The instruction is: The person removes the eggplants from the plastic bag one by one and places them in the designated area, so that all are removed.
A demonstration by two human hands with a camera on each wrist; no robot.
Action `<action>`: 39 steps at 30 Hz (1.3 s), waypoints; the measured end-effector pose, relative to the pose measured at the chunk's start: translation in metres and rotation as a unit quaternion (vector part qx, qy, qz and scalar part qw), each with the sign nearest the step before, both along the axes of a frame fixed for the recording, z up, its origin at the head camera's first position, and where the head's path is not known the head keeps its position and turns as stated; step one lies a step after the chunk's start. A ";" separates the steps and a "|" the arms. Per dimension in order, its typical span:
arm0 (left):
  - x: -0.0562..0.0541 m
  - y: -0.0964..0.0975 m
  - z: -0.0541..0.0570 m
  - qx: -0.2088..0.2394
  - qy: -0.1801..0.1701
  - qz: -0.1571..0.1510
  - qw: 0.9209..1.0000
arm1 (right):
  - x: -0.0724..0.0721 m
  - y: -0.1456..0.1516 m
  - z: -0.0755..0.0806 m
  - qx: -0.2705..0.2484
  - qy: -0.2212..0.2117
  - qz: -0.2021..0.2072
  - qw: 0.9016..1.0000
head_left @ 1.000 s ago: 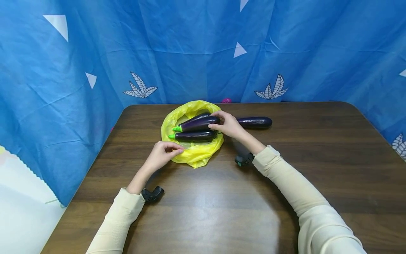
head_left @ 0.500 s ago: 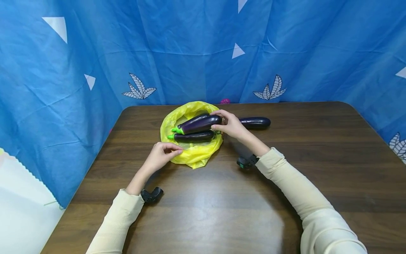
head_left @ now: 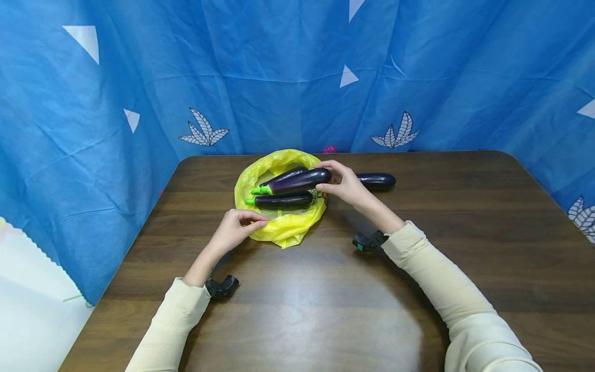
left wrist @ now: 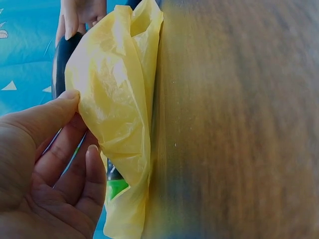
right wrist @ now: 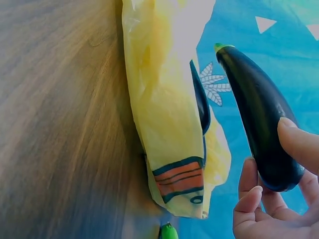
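Note:
A yellow plastic bag point(head_left: 290, 230) lies spread on the table, its mouth facing up. My left hand point(head_left: 234, 230) pinches the near-left rim of the bag between thumb and fingers. My right hand point(head_left: 344, 183) grips an eggplant point(head_left: 302, 181) by its thick end, over the bag's mouth. In the right wrist view this eggplant point(right wrist: 261, 109) shows apart from the bag, green stem pointing up and away. Two more eggplants are inside the bag: the near one point(head_left: 284, 200) shows almost whole, while the far one point(head_left: 290, 173) is partly hidden behind the held one.
Another eggplant point(head_left: 378, 181) lies on the wooden table point(head_left: 465, 232) to the right of the bag, partly hidden by the right hand. A blue patterned curtain point(head_left: 279, 77) hangs behind the table's back edge.
My right hand has shifted slightly right with the eggplant, whose stem end swung a little in the bag's mouth. The left hand stays on the bag's rim.

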State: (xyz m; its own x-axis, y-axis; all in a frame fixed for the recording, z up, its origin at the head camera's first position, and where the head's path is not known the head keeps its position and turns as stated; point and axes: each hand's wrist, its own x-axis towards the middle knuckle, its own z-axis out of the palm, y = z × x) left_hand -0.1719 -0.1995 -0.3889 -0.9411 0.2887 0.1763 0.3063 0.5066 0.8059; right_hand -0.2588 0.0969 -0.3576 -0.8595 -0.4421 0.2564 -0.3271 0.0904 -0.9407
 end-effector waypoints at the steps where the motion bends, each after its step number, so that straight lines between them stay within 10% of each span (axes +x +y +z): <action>1: 0.000 0.000 0.000 -0.001 0.001 -0.001 1.000 | -0.001 0.002 -0.003 -0.002 0.001 -0.001 1.000; 21: 0.019 0.015 0.033 -0.016 0.002 -0.003 1.000 | 0.020 0.078 -0.012 -0.010 -0.031 -0.046 0.998; 29: 0.000 0.000 -0.001 -0.010 -0.001 0.006 1.000 | 0.027 0.111 -0.020 0.007 -0.031 -0.063 0.997; 39: 0.000 0.000 -0.001 -0.008 0.002 0.004 1.000 | 0.030 0.138 -0.030 0.031 -0.020 -0.087 0.995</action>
